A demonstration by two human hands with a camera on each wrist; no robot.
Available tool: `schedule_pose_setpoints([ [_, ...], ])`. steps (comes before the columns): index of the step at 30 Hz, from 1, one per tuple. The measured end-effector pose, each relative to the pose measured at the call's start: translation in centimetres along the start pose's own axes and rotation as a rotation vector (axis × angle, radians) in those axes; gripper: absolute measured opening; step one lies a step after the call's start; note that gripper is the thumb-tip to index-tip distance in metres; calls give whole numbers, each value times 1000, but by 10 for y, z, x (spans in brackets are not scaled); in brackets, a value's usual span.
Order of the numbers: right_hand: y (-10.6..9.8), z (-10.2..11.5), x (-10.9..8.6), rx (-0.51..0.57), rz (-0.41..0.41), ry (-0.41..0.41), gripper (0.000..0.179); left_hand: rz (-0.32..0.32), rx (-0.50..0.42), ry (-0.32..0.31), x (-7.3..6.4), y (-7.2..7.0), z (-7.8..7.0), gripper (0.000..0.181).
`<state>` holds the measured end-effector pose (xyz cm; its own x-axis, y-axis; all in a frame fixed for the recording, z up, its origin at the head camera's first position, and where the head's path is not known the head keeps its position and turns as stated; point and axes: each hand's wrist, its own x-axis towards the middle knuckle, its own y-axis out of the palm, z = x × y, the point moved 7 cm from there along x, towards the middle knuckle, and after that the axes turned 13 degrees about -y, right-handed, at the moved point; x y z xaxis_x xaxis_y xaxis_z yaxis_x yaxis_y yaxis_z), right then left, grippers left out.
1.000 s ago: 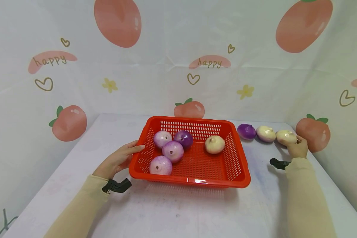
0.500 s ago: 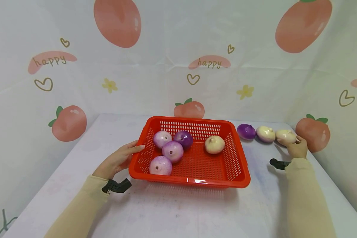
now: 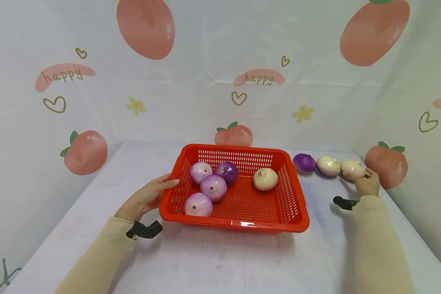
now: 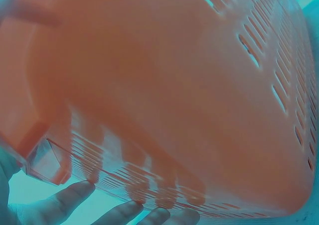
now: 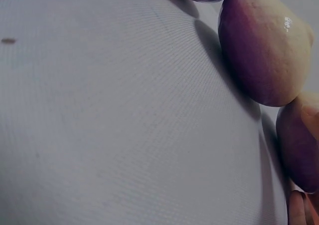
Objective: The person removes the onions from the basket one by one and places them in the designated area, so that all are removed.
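My left hand [image 3: 147, 198] grips the left rim of a red plastic basket [image 3: 239, 222], thumb over the edge. In the left wrist view its fingers [image 4: 119, 213] lie along the slotted outer wall [image 4: 149, 70]. Far right on the table, my right hand [image 3: 368, 184] holds a cream-topped onion [image 3: 353, 166], the last in a row of three. The right wrist view shows that onion's purple lower half [image 5: 296, 145], with the thumb [image 5: 311, 117] against its side. Beside it sit another cream-and-purple onion [image 3: 328, 165] and a deep purple one [image 3: 304, 163].
Several onions lie inside the basket: three pale purple ones [image 3: 213, 188] and a dark purple one [image 3: 226, 173] at the left, a cream one [image 3: 266, 179] at the right. Behind the table [image 3: 220, 265] hangs a fruit-print cloth [image 3: 191, 110].
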<state>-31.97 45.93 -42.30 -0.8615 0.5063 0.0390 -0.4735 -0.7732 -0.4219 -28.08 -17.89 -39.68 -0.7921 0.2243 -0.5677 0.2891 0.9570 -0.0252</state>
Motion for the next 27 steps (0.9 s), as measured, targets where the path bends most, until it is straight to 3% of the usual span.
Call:
schedule_pose_setpoints([
  [11,0,4,-6,23,24,13,95,4,3,11,-1,1,-1,64],
  [18,-11,15,-7,-40,49,-22,93,14,16,13,-1,3,-2,65],
  [22,-17,40,2,-30,74,-73,97,11,18,7,-1,3,-2,64],
  [27,-8,94,5,57,131,-197,95,25,16,13,-3,3,-2,67],
])
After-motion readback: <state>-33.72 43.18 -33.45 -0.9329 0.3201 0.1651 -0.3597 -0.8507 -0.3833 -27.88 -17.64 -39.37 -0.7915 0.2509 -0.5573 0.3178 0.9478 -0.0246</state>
